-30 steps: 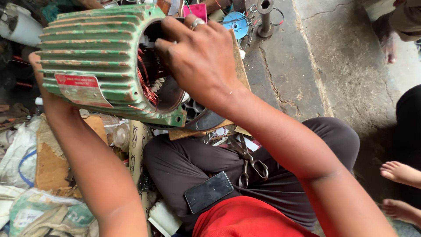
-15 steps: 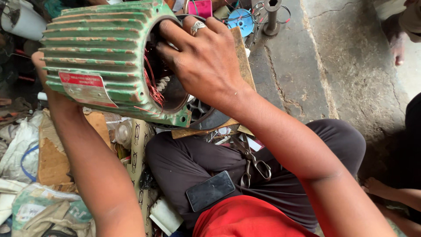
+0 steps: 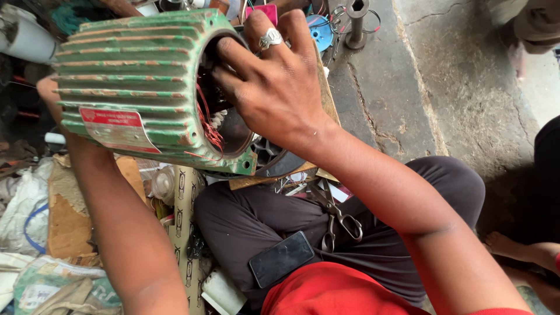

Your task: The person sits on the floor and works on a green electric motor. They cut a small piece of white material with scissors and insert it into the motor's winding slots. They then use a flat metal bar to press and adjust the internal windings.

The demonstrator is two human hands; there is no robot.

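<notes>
green finned motor housing tilted above my lap | left hand props its far side, grip hidden, cannot tell | right hand reaches half-curled into the bore at the copper windings | go gently, spare the wire enamel

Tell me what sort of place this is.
Probably a small motor repair workshop, worked on the floor. The right hand reaches into a green finned motor housing with copper windings; scissors lie on the person's lap, and scrap cardboard lies on the cracked concrete floor.
</notes>
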